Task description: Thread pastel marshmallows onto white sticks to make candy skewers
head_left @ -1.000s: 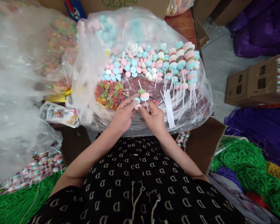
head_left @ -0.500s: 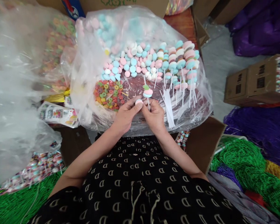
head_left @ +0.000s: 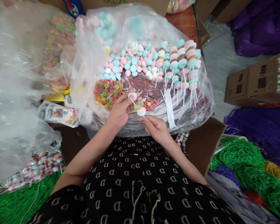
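Observation:
Pinched in the fingers of my left hand [head_left: 122,109] is a round pastel marshmallow [head_left: 132,96], pink and pale blue. My right hand [head_left: 156,127] grips the lower end of a thin white stick [head_left: 132,101], which slants up to the left. Threaded on that stick are a pink-and-blue marshmallow [head_left: 141,111] and a green cereal ring [head_left: 137,107]. The stick's bare upper end meets the marshmallow in my left hand; whether it has gone in, I cannot tell. Just beyond my hands lie loose cereal rings [head_left: 151,103], mostly red.
Loose marshmallows [head_left: 133,62] and a heap of coloured cereal rings [head_left: 108,93] lie on the clear plastic sheet [head_left: 151,85]. Finished marshmallow sticks [head_left: 182,63] are grouped at the right, beside white sticks [head_left: 170,109]. An open cardboard box [head_left: 200,143] stands near my right arm.
My hands have moved apart. The left has lifted its marshmallow up and left, and the stick in my right hand has tilted leftward so its tip meets that marshmallow.

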Tool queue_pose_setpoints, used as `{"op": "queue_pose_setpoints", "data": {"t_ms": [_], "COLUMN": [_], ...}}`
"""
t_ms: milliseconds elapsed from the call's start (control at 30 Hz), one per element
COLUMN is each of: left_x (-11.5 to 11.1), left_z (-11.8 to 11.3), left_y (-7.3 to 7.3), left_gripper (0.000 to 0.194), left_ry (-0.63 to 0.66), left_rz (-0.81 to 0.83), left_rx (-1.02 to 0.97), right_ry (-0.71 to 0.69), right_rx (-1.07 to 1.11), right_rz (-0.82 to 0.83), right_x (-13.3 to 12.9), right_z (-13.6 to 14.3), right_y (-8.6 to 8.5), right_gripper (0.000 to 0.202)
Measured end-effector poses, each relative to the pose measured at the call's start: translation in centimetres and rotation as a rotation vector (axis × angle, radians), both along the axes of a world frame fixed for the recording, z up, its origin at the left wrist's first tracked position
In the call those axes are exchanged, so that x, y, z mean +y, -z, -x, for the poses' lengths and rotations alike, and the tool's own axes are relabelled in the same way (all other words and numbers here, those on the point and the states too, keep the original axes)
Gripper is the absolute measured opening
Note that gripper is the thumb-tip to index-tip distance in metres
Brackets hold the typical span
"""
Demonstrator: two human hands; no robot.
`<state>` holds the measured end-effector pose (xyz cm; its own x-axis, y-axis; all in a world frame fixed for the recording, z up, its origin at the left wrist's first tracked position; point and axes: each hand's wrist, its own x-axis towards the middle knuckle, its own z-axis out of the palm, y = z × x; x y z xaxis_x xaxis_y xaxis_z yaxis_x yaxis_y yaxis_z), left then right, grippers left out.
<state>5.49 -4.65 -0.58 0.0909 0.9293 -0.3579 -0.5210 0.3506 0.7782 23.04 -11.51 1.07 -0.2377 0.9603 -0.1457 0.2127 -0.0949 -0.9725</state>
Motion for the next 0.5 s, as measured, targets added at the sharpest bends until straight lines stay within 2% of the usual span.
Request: {"op": "queue_pose_setpoints", "data": {"t_ms": [200, 500], "left_x": [-0.2, 0.0], "left_z": [-0.1, -0.1], "left_y": [-0.6, 0.2], "left_gripper": [0.019, 0.019], "left_ry": [0.016, -0.056], "left_rz": [-0.016, -0.028], "left_rx": [-0.036, -0.010], "right_ry": [0.102, 0.137], "right_rx": [-0.021, -0.014], "right_rz": [0.024, 0.017], "right_x": [-0.2, -0.6], "right_z": [0.0, 0.0], "right_y": [1.5, 1.7], "right_gripper": [0.039, 0.040]}}
